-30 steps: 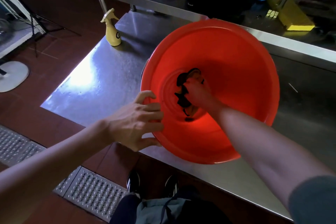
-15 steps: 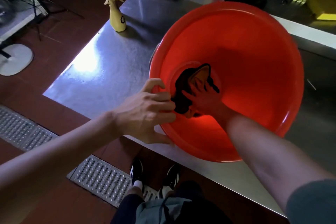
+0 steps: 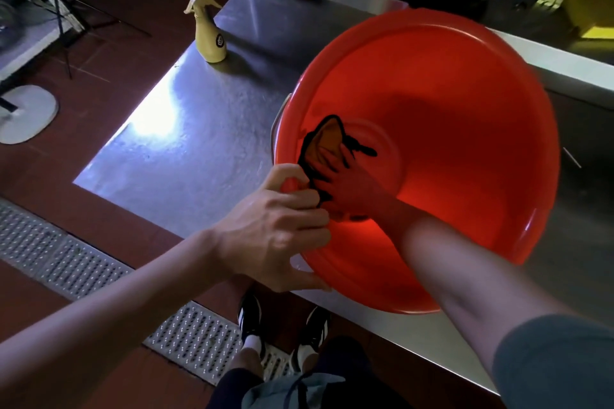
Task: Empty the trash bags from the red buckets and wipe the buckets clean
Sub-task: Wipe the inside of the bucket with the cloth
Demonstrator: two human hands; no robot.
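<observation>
Stainless-steel worktable (image 3: 186, 143), brushed and glare-lit toward its left edge, set over a dark red tiled floor (image 3: 99, 70); a perforated metal drain grate (image 3: 83, 272) is seen running along the floor beneath the table's near-left corner.

Item 1: large round red plastic bucket (image 3: 465, 103), positioned at the near edge of the table and tilted so that its mouth is turned toward the camera. Its interior is seen in full.

Item 2: orange cleaning cloth with dark trim (image 3: 327, 143), bunched, held against the bucket's inner bottom on the left side.

Item 3: left hand (image 3: 279, 232), clamped on the bucket's near-left rim; the fingers are curled over the lip into the interior and the thumb is laid against the outer wall below.

Item 4: right hand (image 3: 352, 189), reached deep into the bucket, with the forearm crossing the near rim. The cloth is grasped and pressed to the bottom under its fingers; the hand is tinted red by light through the plastic.

Item 5: yellow plastic trigger spray bottle (image 3: 207, 30), stood upright near the table's far-left corner, well apart from the bucket.

Item 6: black-and-white shoes (image 3: 282, 332), seen on the floor below the table's near edge, partly on the grate.

Item 7: white rounded stand base (image 3: 26, 113), placed on the floor at far left.
</observation>
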